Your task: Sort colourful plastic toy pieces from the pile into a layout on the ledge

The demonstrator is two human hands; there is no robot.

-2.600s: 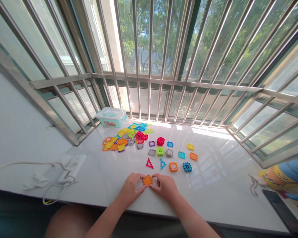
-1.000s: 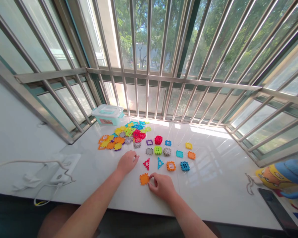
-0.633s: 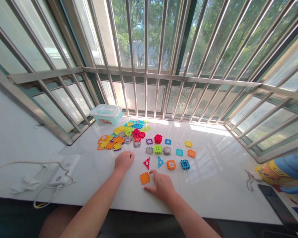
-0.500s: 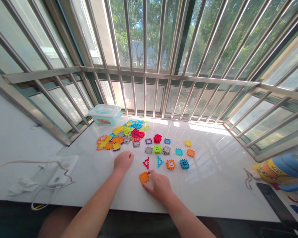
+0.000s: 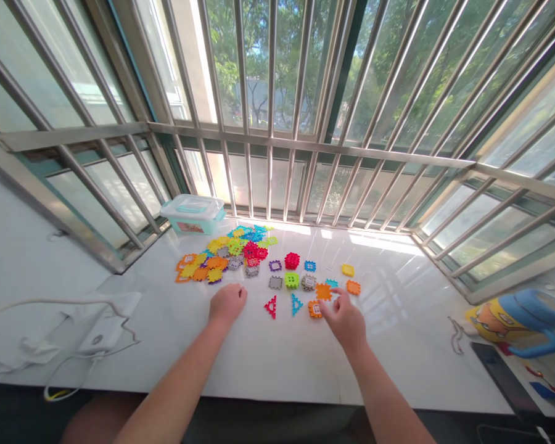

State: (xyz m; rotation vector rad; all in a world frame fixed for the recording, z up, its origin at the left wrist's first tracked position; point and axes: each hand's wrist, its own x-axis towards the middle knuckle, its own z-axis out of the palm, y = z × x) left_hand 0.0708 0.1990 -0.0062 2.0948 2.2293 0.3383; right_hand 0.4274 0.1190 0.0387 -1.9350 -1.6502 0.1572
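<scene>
Head view, the only one: a person's two bare hands over a white desk point(image 5: 268, 364) before barred windows. The right hand point(image 5: 349, 320) holds one orange tile point(image 5: 324, 291) in a narrow pinch of thumb and finger. The tile lies off the fingertips, to their left, seen partly over a teal square point(image 5: 333, 282) and just beyond an orange block point(image 5: 314, 309). It looks square, with no long axis; the right hand is the nearer. The left hand point(image 5: 227, 305) is curled near a loose pile point(image 5: 216, 263); its fingertips are hidden, so whether it holds anything cannot be told.

Counted: two triangles, one red point(image 5: 271, 307), one blue point(image 5: 296, 305); four visible blocks, the orange one plus red point(image 5: 291, 261), green point(image 5: 291, 280) and grey point(image 5: 309, 282); one lidded box point(image 5: 194, 225); one mug point(image 5: 499, 320); one phone point(image 5: 504, 376). The pile is too tangled to count.
</scene>
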